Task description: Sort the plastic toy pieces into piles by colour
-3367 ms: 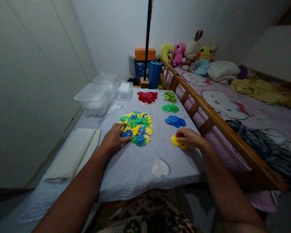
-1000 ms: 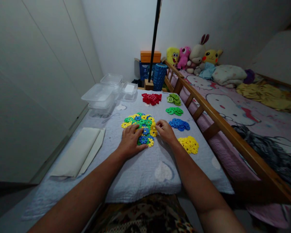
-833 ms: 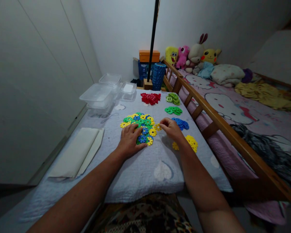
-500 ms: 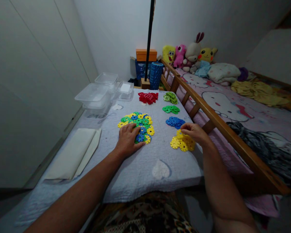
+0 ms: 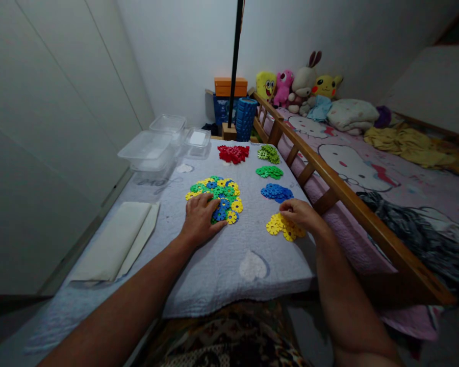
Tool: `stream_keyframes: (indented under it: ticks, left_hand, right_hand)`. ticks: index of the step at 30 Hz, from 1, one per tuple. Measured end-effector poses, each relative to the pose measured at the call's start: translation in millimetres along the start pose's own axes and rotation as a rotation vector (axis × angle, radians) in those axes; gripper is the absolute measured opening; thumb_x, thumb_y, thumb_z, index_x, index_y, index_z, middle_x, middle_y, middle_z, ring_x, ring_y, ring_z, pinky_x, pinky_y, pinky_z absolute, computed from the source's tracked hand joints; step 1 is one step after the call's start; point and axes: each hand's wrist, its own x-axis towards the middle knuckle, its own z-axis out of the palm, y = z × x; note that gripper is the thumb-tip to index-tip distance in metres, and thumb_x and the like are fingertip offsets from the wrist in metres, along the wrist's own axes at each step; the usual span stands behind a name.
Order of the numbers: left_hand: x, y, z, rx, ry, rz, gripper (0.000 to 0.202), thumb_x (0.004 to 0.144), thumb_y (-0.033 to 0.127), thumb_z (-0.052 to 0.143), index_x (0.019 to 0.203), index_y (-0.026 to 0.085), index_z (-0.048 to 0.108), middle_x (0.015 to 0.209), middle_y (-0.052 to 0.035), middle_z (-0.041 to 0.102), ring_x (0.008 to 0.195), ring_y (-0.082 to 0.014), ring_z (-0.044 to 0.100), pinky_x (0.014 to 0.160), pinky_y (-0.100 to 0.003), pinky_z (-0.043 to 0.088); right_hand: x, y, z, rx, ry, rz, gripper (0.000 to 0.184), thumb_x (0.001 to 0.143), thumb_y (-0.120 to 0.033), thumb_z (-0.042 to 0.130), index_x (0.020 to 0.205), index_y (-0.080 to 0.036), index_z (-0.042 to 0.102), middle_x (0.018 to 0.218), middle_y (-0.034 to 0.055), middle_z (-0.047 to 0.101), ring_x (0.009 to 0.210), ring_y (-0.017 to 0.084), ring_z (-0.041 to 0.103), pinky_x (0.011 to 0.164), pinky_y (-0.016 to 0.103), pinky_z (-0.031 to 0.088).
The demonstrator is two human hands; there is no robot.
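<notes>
My left hand [image 5: 200, 216] lies spread, its fingers over the near left part of a mixed pile of flower-shaped plastic discs [image 5: 228, 191] in yellow, green and blue. At the right, my right hand [image 5: 300, 214] is bent over a heap of yellow discs [image 5: 278, 224], thumb and fingertips pinched together. Whether a disc is between those fingertips cannot be made out. Just beyond it lies a heap of blue discs [image 5: 276, 192]. Farther back are green discs [image 5: 270, 172], light green discs [image 5: 268, 154] and a red heap [image 5: 233, 154].
Clear plastic containers [image 5: 147, 148] stand at the back left of the cloth-covered table [image 5: 214, 275]. A folded pale sheet [image 5: 112, 242] lies at the left. A wooden bed rail [image 5: 317, 176] runs along the right side. Behind the table rise a black pole [image 5: 235, 61] and a blue foam roller [image 5: 247, 120].
My right hand has moved slightly left and down over the yellow heap. The yellow disc seen at its fingertips before is no longer distinct there. My left hand has barely moved.
</notes>
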Motion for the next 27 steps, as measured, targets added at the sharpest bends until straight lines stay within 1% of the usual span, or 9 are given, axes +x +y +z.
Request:
stream_keyframes:
  ticks: [3,5,8,11,15,19,23,25,27]
  left_hand:
    - [0,0,-0.3,0.0,-0.002,0.002,0.061,0.079,0.053,0.073,0.131,0.023,0.062,0.141,-0.0149,0.054,0.133,-0.0371,0.044,0.114,-0.056,0.032]
    - [1,0,-0.5,-0.002,-0.001,0.001,0.061,0.079,0.052,0.074,0.131,0.023,0.062,0.141,-0.0147,0.054,0.132,-0.0368,0.044,0.114,-0.056,0.032]
    - [0,-1,-0.4,-0.003,0.003,0.0,0.061,0.079,0.053,0.074,0.131,0.023,0.062,0.141,-0.0148,0.054,0.132,-0.0371,0.044,0.113,-0.056,0.032]
    - [-1,-3,0.2,-0.011,0.004,0.005,0.063,0.078,0.055,0.074,0.132,0.024,0.061,0.142,-0.0146,0.053,0.133,-0.0373,0.044,0.114,-0.056,0.032]
    - [-1,-4,0.4,-0.021,-0.005,-0.007,0.065,0.077,0.054,0.075,0.133,0.026,0.061,0.143,-0.0136,0.053,0.133,-0.0373,0.044,0.113,-0.057,0.032]
    - [0,-2,-1.1,-0.029,-0.017,0.0,0.064,0.077,0.053,0.076,0.133,0.025,0.061,0.141,-0.013,0.054,0.131,-0.0358,0.045,0.113,-0.055,0.032]
    - [0,0,-3.2,-0.027,-0.024,0.001,0.064,0.077,0.051,0.077,0.132,0.023,0.061,0.141,-0.0136,0.054,0.131,-0.0356,0.045,0.113,-0.054,0.032]
    - [0,0,-4.0,-0.032,-0.024,-0.002,0.063,0.077,0.05,0.078,0.132,0.024,0.061,0.14,-0.0133,0.054,0.131,-0.0354,0.045,0.112,-0.054,0.033]
    - [0,1,-4.5,-0.041,-0.024,-0.005,0.062,0.076,0.05,0.078,0.131,0.026,0.061,0.14,-0.0124,0.055,0.13,-0.0352,0.046,0.112,-0.054,0.033]
  right_hand:
    - [13,-25,7,-0.071,0.024,-0.098,0.011,0.081,-0.02,0.062,0.084,-0.017,0.072,0.089,0.0057,0.071,0.081,0.018,0.062,0.074,0.028,0.044]
    - [23,-45,19,-0.083,-0.015,-0.175,0.011,0.084,-0.018,0.063,0.087,-0.017,0.073,0.091,0.0065,0.072,0.083,0.019,0.062,0.077,0.029,0.044]
    - [38,-72,48,-0.118,-0.046,-0.284,0.014,0.087,-0.016,0.063,0.095,-0.017,0.074,0.098,0.0082,0.071,0.092,0.02,0.062,0.086,0.03,0.044]
    - [48,-87,77,-0.133,0.007,-0.3,0.024,0.088,-0.018,0.065,0.111,-0.017,0.072,0.109,0.0102,0.068,0.1,0.021,0.061,0.091,0.031,0.043]
    - [52,-90,94,-0.146,0.041,-0.251,0.029,0.087,-0.02,0.067,0.115,-0.015,0.069,0.111,0.0119,0.066,0.104,0.023,0.058,0.092,0.032,0.043]
    - [51,-87,91,-0.086,0.049,-0.239,0.023,0.085,-0.017,0.067,0.108,-0.015,0.068,0.107,0.0101,0.068,0.1,0.021,0.058,0.088,0.03,0.043]
    - [50,-84,90,0.022,0.069,-0.193,0.026,0.084,-0.017,0.066,0.11,-0.017,0.066,0.097,0.0056,0.069,0.087,0.019,0.059,0.08,0.029,0.042]
    - [49,-83,92,0.055,0.094,-0.181,0.025,0.083,-0.016,0.064,0.109,-0.017,0.065,0.092,0.0043,0.068,0.084,0.019,0.059,0.078,0.029,0.042]
    - [50,-81,92,0.064,0.144,-0.199,0.022,0.082,-0.015,0.064,0.103,-0.018,0.066,0.093,0.0051,0.067,0.086,0.019,0.058,0.08,0.029,0.043]
